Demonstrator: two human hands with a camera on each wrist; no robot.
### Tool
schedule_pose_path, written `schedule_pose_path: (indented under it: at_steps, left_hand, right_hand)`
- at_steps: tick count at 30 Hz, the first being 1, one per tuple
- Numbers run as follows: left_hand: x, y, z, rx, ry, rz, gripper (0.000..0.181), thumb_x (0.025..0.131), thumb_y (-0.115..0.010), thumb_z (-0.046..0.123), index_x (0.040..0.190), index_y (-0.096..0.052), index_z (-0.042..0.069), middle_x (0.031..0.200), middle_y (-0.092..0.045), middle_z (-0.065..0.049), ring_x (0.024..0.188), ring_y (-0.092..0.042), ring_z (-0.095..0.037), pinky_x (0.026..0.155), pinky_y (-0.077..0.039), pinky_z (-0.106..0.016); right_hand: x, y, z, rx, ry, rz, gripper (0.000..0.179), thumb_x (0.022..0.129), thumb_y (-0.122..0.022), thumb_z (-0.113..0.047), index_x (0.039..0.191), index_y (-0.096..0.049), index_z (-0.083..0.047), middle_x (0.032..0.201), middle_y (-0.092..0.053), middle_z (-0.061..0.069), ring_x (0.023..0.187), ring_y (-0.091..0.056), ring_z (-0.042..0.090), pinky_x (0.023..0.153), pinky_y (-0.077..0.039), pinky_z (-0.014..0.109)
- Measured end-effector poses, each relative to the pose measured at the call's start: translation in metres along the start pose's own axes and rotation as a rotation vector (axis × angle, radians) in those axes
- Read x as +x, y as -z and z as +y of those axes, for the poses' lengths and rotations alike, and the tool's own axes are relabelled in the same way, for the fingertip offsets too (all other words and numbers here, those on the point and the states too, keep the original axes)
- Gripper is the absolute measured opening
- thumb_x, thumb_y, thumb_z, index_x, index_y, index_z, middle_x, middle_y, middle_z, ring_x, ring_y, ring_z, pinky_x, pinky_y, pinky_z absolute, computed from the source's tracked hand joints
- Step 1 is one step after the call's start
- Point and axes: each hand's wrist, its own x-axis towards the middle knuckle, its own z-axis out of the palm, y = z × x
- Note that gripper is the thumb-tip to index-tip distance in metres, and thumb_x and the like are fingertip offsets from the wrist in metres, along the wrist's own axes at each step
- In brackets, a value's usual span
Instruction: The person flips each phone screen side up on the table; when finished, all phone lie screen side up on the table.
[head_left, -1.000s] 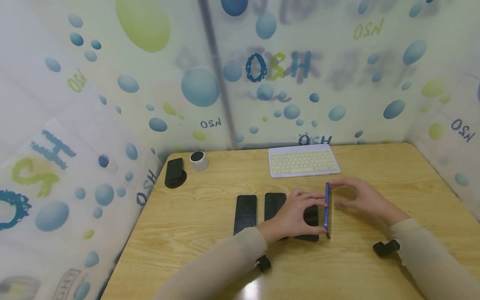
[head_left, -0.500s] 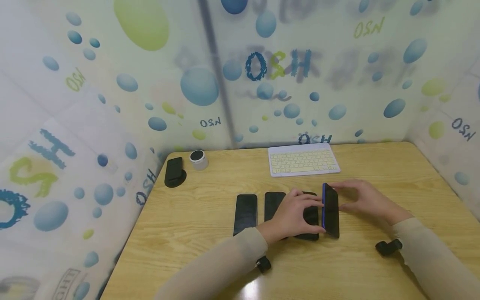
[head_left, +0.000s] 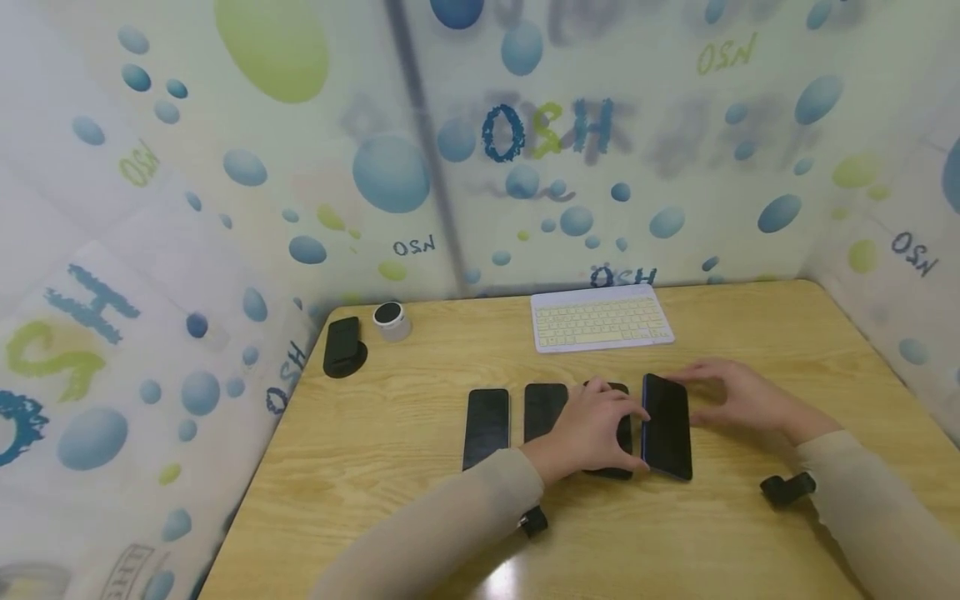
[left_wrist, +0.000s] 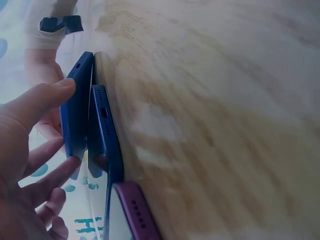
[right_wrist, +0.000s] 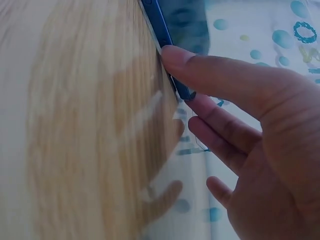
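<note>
A dark-screened smartphone [head_left: 669, 429] with a blue edge is tilted, its left side raised off the table in the left wrist view. My left hand [head_left: 596, 429] holds that raised edge with thumb and fingertips, reaching over another smartphone [head_left: 624, 435]. On the far right side, my right hand [head_left: 742, 400] pinches the tilted phone near its upper corner; its thumb lies along the edge in the right wrist view. Two more smartphones lie further left: one [head_left: 486, 429] fully left, and one [head_left: 545, 407] partly hidden by my left hand. A purple-edged phone [left_wrist: 137, 215] shows in the left wrist view.
A white keyboard [head_left: 603, 319] lies behind the phones on the wooden table [head_left: 360, 467]. At the back left stand a black charging stand [head_left: 344, 346] and a small white cylinder [head_left: 392, 322] with a dark top. Patterned curtains [head_left: 390, 175] surround the table's back and sides.
The phone between my hands has gone from standing on its edge to leaning over rightward, its dark screen turning up into view. My right hand has shifted slightly right with it.
</note>
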Motion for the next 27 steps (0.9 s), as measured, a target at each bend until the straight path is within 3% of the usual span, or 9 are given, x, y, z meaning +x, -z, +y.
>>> schedule_pose_path:
  at_steps: [6,11,18,23,27]
  left_hand:
    - [0.0042,-0.0041,0.0049,0.043,0.014,-0.07,0.067,0.071,-0.079,0.076,0.128,-0.067,0.042,0.134,-0.065,0.019,0.106,-0.043,-0.006,0.086,-0.04,-0.026]
    - [0.0051,-0.0071,0.0069,0.058,0.025,-0.087,0.073,0.069,-0.079,0.077,0.13,-0.066,0.039,0.128,-0.065,0.016,0.104,-0.042,-0.007,0.082,-0.037,-0.025]
    - [0.0051,-0.0093,0.0089,0.063,0.056,-0.109,0.071,0.07,-0.078,0.078,0.128,-0.066,0.04,0.132,-0.06,0.015,0.11,-0.043,-0.008,0.085,-0.038,-0.025]
    - [0.0059,-0.0097,0.0105,0.063,0.039,-0.102,0.068,0.072,-0.077,0.077,0.128,-0.066,0.042,0.133,-0.058,0.016,0.112,-0.042,-0.008,0.088,-0.038,-0.026]
    - [0.0004,-0.0047,0.0098,0.038,0.021,-0.056,0.062,0.077,-0.075,0.074,0.129,-0.066,0.041,0.137,-0.058,0.017,0.12,-0.045,-0.009,0.101,-0.042,-0.029]
  right_hand:
    - [-0.0018,0.0005,-0.0004,-0.021,0.014,-0.032,0.062,0.076,-0.092,-0.023,0.134,-0.071,-0.026,0.131,-0.066,0.008,0.123,-0.058,0.037,0.1,-0.046,0.067]
    - [0.0018,0.0006,-0.0017,-0.024,0.033,-0.051,0.062,0.076,-0.091,-0.019,0.134,-0.071,-0.024,0.133,-0.065,0.009,0.125,-0.057,0.038,0.101,-0.045,0.066]
    - [0.005,0.0015,-0.0015,-0.036,0.042,-0.07,0.061,0.075,-0.091,-0.02,0.133,-0.072,-0.022,0.134,-0.065,0.011,0.126,-0.057,0.04,0.101,-0.044,0.068]
    - [0.0009,0.002,0.0005,-0.045,0.068,-0.044,0.059,0.076,-0.091,-0.017,0.132,-0.072,-0.021,0.131,-0.066,0.009,0.123,-0.058,0.039,0.099,-0.046,0.066]
    - [-0.0034,0.0026,0.0003,-0.047,0.105,0.007,0.055,0.08,-0.085,-0.005,0.131,-0.072,-0.019,0.13,-0.069,0.007,0.121,-0.06,0.035,0.098,-0.048,0.062]
